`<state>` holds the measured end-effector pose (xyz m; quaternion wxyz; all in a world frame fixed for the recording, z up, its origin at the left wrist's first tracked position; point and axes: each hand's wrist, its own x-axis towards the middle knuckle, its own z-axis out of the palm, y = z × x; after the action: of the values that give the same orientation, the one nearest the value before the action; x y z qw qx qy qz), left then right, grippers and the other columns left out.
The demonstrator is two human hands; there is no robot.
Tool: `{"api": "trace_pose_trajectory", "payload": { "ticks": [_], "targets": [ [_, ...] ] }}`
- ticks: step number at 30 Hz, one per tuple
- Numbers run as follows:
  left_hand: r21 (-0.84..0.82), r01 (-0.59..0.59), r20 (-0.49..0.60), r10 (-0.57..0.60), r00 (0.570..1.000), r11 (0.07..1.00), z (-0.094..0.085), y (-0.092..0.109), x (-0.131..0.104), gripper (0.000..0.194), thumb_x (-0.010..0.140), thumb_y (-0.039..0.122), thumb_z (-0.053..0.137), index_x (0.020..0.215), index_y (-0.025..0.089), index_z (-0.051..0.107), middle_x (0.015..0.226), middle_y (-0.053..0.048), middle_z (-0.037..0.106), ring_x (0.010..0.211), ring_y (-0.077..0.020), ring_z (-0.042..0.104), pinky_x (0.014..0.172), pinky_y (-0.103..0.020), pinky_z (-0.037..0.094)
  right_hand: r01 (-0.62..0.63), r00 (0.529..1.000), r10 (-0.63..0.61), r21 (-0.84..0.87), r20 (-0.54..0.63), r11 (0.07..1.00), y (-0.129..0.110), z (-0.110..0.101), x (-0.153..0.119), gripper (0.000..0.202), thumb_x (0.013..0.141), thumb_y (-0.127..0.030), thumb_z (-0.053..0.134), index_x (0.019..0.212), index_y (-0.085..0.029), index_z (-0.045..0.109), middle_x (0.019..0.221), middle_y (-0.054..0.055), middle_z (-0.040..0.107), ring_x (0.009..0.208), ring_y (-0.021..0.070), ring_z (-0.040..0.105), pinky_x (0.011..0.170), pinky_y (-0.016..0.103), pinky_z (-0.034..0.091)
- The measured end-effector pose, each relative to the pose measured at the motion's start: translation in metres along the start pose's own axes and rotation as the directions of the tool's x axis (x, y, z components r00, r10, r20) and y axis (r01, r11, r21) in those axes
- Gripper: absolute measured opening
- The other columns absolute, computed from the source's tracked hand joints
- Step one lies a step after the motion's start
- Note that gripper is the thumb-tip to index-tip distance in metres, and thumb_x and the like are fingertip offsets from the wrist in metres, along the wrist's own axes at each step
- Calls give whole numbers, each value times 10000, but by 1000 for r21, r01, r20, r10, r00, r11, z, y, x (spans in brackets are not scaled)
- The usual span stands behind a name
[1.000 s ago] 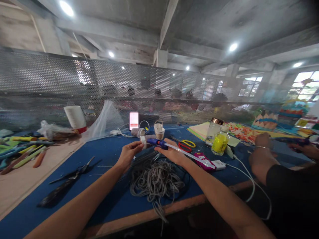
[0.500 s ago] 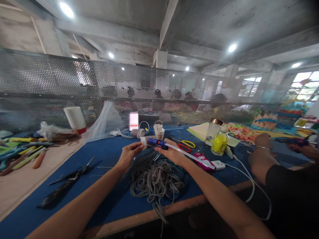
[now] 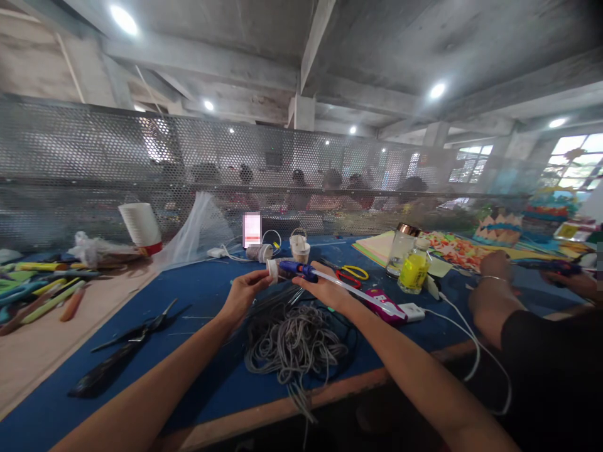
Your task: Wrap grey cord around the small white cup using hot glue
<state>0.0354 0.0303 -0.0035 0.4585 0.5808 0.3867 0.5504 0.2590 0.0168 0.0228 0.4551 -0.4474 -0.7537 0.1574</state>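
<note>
Left hand (image 3: 245,293): grip pinched on a small white ring-like piece (image 3: 272,271), held from its side — probably to leave the tool-facing side free. Right hand (image 3: 325,287): grip closed round a blue glue gun (image 3: 298,270), nozzle aimed at the piece; can't tell if touching. Both sit above the worktop (image 3: 202,370), mid-view. Translucent glue stick (image 3: 365,293) trails from the gun's rear past the right wrist. Grey cord (image 3: 296,345) heaped between the forearms, near the front edge — within easy reach, I'd judge. Spool (image 3: 258,253) and small bucket (image 3: 300,250) just beyond; scissors (image 3: 342,270) right of the gun. Co-worker's arm (image 3: 492,301) well apart, far right.
</note>
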Motion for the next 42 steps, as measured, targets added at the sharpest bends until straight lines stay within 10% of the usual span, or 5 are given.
{"api": "trace_pose_trajectory", "payload": {
  "ticks": [22, 31, 42],
  "targets": [
    [-94, 62, -32, -66, 997, 994, -6, -7, 5, 451, 624, 427, 786, 976, 149, 730, 953, -101, 735, 899, -252, 647, 847, -350, 463, 20, 999, -16, 118, -35, 993, 14, 3, 5, 402, 786, -560, 574, 821, -166, 646, 745, 7, 638, 701, 152, 550, 635, 238, 412],
    [-183, 33, -155, -62, 986, 982, -10, -8, 10, 466, 541, 413, 835, 901, 134, 740, 871, -74, 734, 798, -194, 649, 810, -315, 491, -258, 960, 166, -479, -226, 839, 44, -23, 20, 368, 860, -508, 507, 1062, -211, 588, 893, 73, 684, 844, 218, 641, 717, 267, 417],
    [-218, -33, -250, -23, 968, 975, -18, -4, 15, 399, 536, 370, 842, 849, 145, 741, 809, -31, 709, 723, -136, 602, 784, -285, 479, -401, 901, 378, -735, -211, 547, 75, -39, 21, 365, 888, -283, 482, 1170, -52, 470, 1130, 223, 576, 1055, 277, 594, 881, 332, 437]
  ]
}}
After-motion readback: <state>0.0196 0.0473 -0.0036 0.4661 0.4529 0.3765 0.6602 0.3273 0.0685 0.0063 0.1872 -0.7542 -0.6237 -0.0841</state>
